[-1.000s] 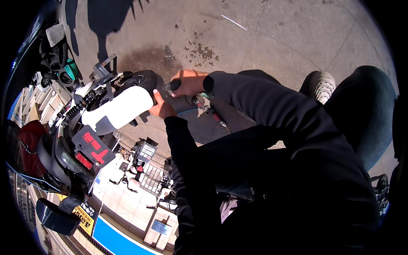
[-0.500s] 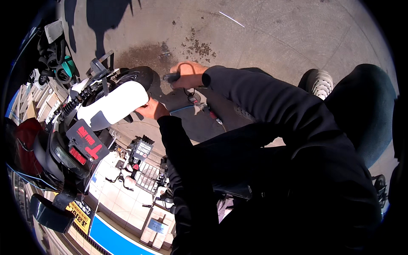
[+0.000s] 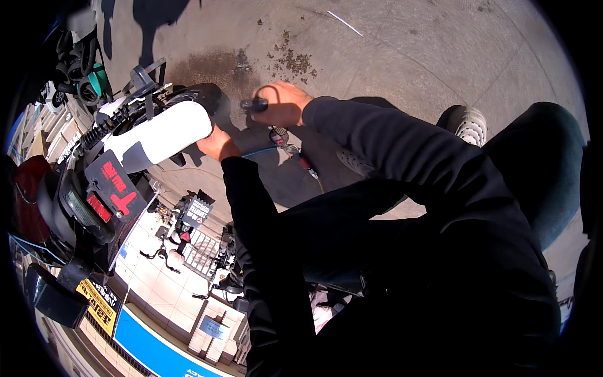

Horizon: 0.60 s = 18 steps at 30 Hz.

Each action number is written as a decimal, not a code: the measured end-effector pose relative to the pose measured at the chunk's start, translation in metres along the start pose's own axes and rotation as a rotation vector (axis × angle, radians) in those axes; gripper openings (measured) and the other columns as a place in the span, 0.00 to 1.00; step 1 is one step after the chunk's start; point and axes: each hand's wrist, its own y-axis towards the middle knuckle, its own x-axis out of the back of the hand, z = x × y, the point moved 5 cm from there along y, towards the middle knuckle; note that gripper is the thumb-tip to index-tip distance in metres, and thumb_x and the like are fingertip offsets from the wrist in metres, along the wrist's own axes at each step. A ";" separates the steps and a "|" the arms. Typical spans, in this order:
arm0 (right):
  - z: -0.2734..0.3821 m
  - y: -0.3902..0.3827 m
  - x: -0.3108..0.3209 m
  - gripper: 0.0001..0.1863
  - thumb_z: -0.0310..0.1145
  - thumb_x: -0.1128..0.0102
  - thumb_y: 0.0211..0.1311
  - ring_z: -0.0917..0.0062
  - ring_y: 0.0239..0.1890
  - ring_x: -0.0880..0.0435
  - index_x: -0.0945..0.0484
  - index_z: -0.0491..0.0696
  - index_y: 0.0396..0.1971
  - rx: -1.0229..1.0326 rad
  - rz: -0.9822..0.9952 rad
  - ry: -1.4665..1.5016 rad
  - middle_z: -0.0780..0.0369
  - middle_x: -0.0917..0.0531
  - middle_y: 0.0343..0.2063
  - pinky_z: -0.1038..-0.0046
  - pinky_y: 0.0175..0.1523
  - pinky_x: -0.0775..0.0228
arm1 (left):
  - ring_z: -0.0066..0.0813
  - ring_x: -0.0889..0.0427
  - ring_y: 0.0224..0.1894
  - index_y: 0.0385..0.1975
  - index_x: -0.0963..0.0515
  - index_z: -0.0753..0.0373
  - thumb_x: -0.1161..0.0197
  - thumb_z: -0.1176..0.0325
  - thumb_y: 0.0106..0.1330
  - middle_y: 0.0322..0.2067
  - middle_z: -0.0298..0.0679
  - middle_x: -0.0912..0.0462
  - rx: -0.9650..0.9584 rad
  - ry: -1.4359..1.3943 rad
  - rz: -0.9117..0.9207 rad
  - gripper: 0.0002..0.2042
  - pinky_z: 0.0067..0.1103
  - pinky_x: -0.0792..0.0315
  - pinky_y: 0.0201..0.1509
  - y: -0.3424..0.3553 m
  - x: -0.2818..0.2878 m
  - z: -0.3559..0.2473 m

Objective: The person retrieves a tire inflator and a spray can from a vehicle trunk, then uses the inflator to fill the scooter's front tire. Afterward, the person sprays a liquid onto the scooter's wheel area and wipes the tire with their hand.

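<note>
A white, rounded fender [image 3: 179,122] stretches across the parked scooter or motorbike at the left. At its rounded end is my left hand [image 3: 218,143], closed against the edge with its fingertips partly hidden behind it. Farther right, my right hand [image 3: 284,103] is raised over the ground, fingers wrapped round a short, dark handle-like object [image 3: 254,105] whose exact kind I cannot tell. Just beyond the fender shows a dark round part [image 3: 210,97] of the vehicle. A red-and-black plate [image 3: 113,191] hangs beside the tail light [image 3: 98,207].
Below my right hand a small round gauge-like item [image 3: 278,135], a red tool [image 3: 308,166] and a blue hose [image 3: 259,151] lie on shaded pavement. Old tyres [image 3: 88,91] are heaped at far left. My shoe [image 3: 471,125] is at right; a white stick [image 3: 344,22] lies farther off.
My right hand has turned and shifted slightly right with the dark object. The fender, my left hand and the vehicle sit a little farther left in view.
</note>
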 end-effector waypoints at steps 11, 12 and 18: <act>0.008 -0.016 -0.085 0.22 0.35 0.32 0.52 0.57 0.56 0.23 0.24 0.44 0.46 0.318 -0.113 -0.322 0.53 0.19 0.47 0.60 0.59 0.28 | 0.30 0.19 0.49 0.59 0.28 0.70 0.34 0.67 0.68 0.48 0.43 0.17 0.305 -0.023 -0.013 0.23 0.24 0.25 0.53 -0.093 0.091 -0.007; 0.003 -0.022 -0.086 0.22 0.35 0.31 0.51 0.57 0.56 0.23 0.24 0.44 0.46 0.320 -0.061 -0.367 0.53 0.20 0.47 0.60 0.59 0.28 | 0.30 0.19 0.48 0.58 0.27 0.70 0.34 0.67 0.68 0.47 0.42 0.17 0.349 -0.020 -0.005 0.22 0.24 0.25 0.52 -0.093 0.099 0.001; 0.015 -0.032 -0.095 0.21 0.40 0.30 0.53 0.58 0.53 0.21 0.24 0.46 0.44 0.250 0.006 -0.512 0.54 0.19 0.44 0.58 0.56 0.27 | 0.34 0.17 0.50 0.54 0.25 0.68 0.36 0.62 0.70 0.48 0.44 0.18 0.474 -0.195 0.142 0.19 0.29 0.23 0.51 -0.065 0.115 0.019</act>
